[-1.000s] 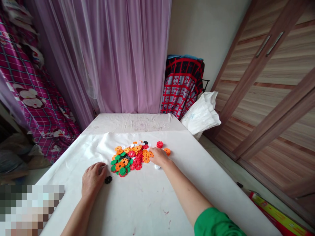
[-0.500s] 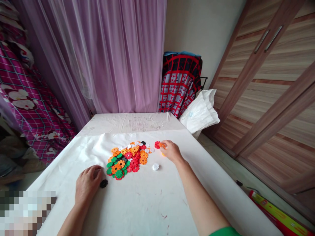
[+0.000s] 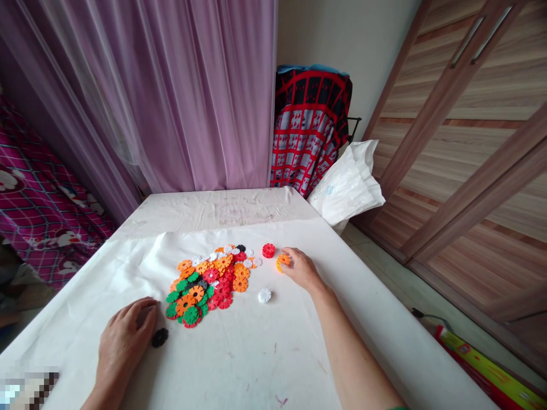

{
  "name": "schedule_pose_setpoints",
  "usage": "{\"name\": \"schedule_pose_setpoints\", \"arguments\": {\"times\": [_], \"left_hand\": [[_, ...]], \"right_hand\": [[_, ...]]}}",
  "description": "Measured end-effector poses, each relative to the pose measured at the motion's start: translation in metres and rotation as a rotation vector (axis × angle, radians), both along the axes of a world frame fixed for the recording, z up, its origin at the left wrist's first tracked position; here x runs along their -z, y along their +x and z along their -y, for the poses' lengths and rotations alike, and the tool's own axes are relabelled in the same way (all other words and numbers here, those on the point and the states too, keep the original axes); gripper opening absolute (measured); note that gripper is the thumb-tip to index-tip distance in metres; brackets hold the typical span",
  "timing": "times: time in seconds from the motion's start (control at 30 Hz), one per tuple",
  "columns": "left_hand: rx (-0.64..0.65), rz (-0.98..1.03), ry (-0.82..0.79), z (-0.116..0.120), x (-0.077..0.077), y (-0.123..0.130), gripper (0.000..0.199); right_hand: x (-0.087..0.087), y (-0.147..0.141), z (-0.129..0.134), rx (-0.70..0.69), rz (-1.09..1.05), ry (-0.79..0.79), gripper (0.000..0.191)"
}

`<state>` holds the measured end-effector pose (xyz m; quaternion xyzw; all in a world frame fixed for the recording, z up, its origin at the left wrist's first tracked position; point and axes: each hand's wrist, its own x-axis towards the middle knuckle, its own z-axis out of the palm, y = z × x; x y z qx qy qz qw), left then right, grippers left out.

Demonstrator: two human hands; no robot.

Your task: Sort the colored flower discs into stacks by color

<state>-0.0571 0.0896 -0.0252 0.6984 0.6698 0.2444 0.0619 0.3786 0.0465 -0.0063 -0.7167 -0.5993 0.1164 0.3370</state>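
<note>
A heap of flower-shaped discs [image 3: 205,285] in orange, green, red, white and black lies on the white-covered table [image 3: 239,359]. My right hand [image 3: 299,267] is at a small stack of orange discs [image 3: 283,260], its fingers curved around the stack's right side and slightly parted. Just left of that stands a red stack [image 3: 268,250], and nearer to me a white one [image 3: 264,295]. Left of the heap, my left hand [image 3: 128,330] rests on the cloth with loosely bent fingers and nothing visible in it. Black discs [image 3: 159,337] lie beside its thumb.
A crumpled white bag [image 3: 348,185] leans at the table's far right corner, before a red-and-black patterned cloth [image 3: 307,125]. Purple curtains [image 3: 205,102] hang behind the table. Wooden wardrobe doors [image 3: 461,148] stand to the right, with a yellow and red box [image 3: 487,364] on the floor.
The camera view has shifted, moving the heap left and lower in the picture. My right hand's fingers have loosened around the orange stack, which now shows more fully.
</note>
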Motion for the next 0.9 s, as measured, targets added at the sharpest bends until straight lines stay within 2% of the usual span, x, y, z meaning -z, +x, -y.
{"name": "schedule_pose_setpoints", "arguments": {"times": [0.23,0.37,0.57,0.7,0.83,0.9], "left_hand": [[0.011,0.024,-0.011,0.000,0.000,0.000,0.039],[0.009,0.030,-0.002,-0.001,0.001,0.000,0.038],[0.009,0.022,-0.006,-0.003,0.002,-0.001,0.038],[0.003,0.008,0.001,-0.003,0.001,0.000,0.036],[0.021,-0.004,0.008,0.000,-0.002,0.002,0.038],[0.016,-0.004,0.011,0.001,-0.002,0.003,0.037]], "right_hand": [[-0.004,0.000,0.000,-0.085,0.079,-0.025,0.053],[-0.007,0.004,0.000,-0.150,0.001,-0.088,0.053],[-0.004,0.008,0.001,-0.158,-0.114,-0.136,0.049],[-0.004,0.008,0.003,-0.153,-0.112,-0.146,0.049],[-0.015,0.003,0.004,-0.126,-0.012,-0.129,0.051],[-0.024,-0.009,0.004,-0.104,0.061,-0.077,0.041]]}}
